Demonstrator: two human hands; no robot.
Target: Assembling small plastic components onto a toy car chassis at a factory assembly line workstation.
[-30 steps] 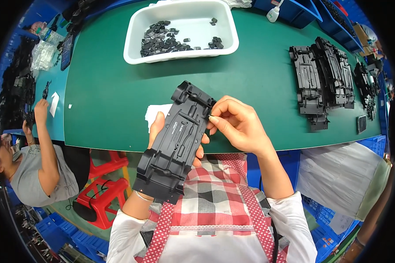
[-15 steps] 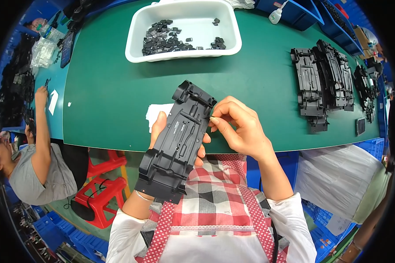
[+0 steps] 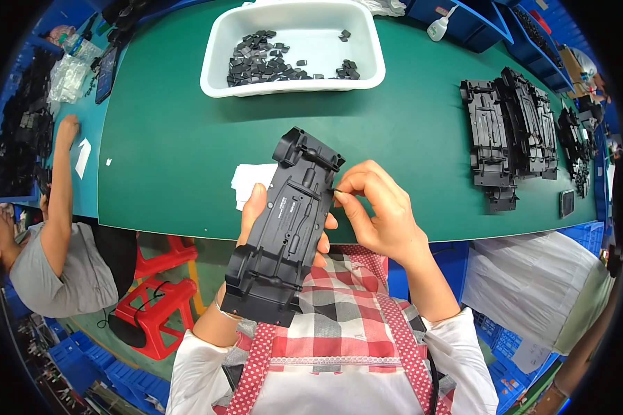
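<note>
A black plastic toy-car chassis is tilted over the near edge of the table. My left hand grips it from beneath, with the thumb along its left side and fingertips showing past the right side. At the chassis's right edge, my right hand has thumb and forefinger pinched together. A tiny dark bit shows at those fingertips, too small to name. Behind the chassis lies some white paper. Beyond it stands a white tub holding many small black plastic pieces.
More black chassis lie stacked at the right of the green table, near a small dark rectangular object. A white squeeze bottle stands by blue bins. At the left sits a co-worker near red stools.
The chassis and both hands have shifted slightly; the right hand's pinch stays at the chassis's right edge. The co-worker's raised hand has moved up a little.
</note>
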